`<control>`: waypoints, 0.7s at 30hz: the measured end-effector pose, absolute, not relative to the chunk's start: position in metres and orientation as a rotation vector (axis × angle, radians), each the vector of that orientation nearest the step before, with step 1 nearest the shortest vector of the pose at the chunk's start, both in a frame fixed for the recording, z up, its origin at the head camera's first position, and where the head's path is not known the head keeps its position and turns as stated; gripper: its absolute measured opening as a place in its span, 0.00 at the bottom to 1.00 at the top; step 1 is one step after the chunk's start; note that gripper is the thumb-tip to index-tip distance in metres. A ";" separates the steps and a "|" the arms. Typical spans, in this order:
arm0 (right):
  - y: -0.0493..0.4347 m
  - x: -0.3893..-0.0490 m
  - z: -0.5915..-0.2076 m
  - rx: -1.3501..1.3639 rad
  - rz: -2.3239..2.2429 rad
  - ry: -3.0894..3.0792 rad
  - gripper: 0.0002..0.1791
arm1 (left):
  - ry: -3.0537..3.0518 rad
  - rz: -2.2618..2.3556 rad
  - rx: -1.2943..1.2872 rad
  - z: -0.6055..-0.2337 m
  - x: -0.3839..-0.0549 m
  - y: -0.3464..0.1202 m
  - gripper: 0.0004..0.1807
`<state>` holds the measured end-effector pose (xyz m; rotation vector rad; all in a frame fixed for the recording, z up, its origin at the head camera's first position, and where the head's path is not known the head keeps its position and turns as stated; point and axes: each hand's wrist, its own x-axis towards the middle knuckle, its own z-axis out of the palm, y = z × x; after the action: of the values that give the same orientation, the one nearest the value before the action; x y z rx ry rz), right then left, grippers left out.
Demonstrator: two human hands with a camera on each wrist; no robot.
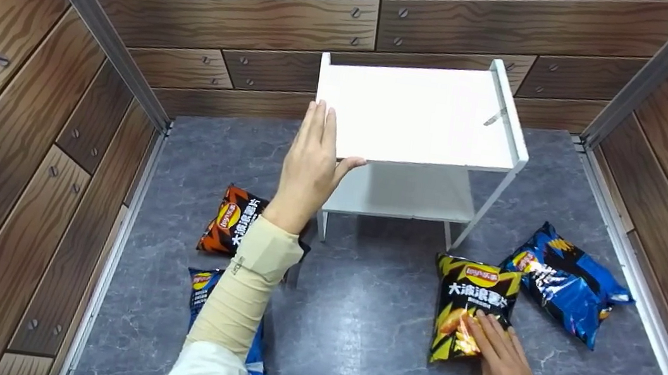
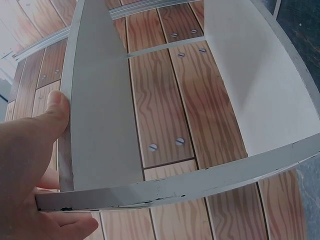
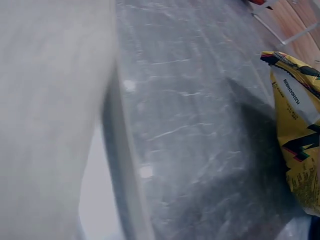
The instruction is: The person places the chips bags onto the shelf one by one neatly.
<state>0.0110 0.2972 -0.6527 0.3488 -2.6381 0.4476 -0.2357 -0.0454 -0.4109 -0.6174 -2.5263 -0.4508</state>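
Note:
My left hand [image 1: 309, 165] lies on the front left corner of a white two-tier side table [image 1: 406, 117]. Its fingers run straight along the left rim, and the thumb [image 2: 59, 107] presses the edge. My right hand [image 1: 506, 368] holds a yellow and black bag of chips [image 1: 478, 288] by its lower right part, fingers over the printed front and thumb hidden. In the right wrist view, the back of that bag [image 3: 295, 140] faces the camera, and a dark shadow falls on the floor beside it.
A blue chip bag [image 1: 570, 286] lies on the floor to the right, partly overlapped by the yellow one. Under my left forearm are an orange chip bag [image 1: 228, 219] and another blue bag [image 1: 201, 283]. Wood-patterned walls [image 1: 253, 18] enclose the grey floor [image 1: 347, 342].

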 end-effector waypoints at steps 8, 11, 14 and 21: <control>0.299 0.003 -0.639 0.380 0.580 -2.457 0.36 | -2.510 -0.450 -0.621 -0.412 -0.236 -0.045 0.50; 0.299 0.002 -0.632 0.380 0.623 -2.415 0.37 | -2.507 -0.439 -0.619 -0.411 -0.236 -0.045 0.50; 0.299 0.001 -0.624 0.366 0.641 -2.385 0.38 | -2.501 -0.439 -0.619 -0.411 -0.236 -0.045 0.51; 0.305 0.000 -0.605 0.301 0.631 -2.347 0.39 | -2.491 -0.455 -0.613 -0.412 -0.236 -0.045 0.51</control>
<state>-0.0005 0.3055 -0.6046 0.3014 -2.3473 0.6310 -0.2363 -0.0453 -0.4120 -0.6129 -2.4905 -0.4554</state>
